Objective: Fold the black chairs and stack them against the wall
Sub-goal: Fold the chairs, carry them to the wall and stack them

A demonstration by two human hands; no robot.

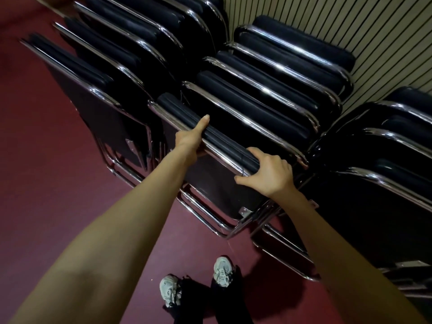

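Observation:
A folded black chair (217,183) with a chrome frame stands upright at the front of the middle row of folded chairs (268,90). My left hand (190,139) grips its top edge from the left, thumb stretched along the black padding. My right hand (266,171) grips the same top edge further right, fingers curled over the padding and thumb against the chrome rail. The chair's chrome legs rest on the dark red floor (58,171).
Three rows of folded black chairs lean toward a striped wall (350,24): one row at the left (105,73), one in the middle, one at the right (385,171). My two feet in pale shoes (222,271) stand on the red floor just before the chair.

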